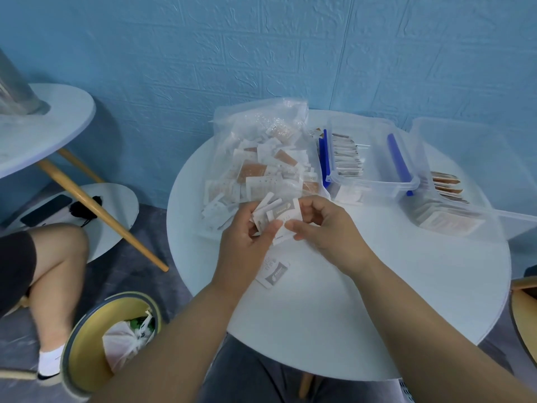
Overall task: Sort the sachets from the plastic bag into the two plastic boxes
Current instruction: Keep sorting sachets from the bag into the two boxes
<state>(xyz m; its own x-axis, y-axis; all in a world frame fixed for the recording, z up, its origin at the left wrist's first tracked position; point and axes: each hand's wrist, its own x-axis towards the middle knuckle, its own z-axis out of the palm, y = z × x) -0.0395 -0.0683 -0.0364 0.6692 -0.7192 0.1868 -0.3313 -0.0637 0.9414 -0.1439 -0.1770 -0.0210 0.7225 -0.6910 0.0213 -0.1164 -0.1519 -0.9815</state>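
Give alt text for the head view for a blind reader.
The left hand grips a fan of white sachets and the right hand pinches one, above a round white table. Behind stand a plastic bag of sachets, a blue-clipped clear box and a second clear box, both holding rows.

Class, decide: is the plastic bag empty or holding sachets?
Holding many: sachets show through the clear plastic bag and spill from its mouth.
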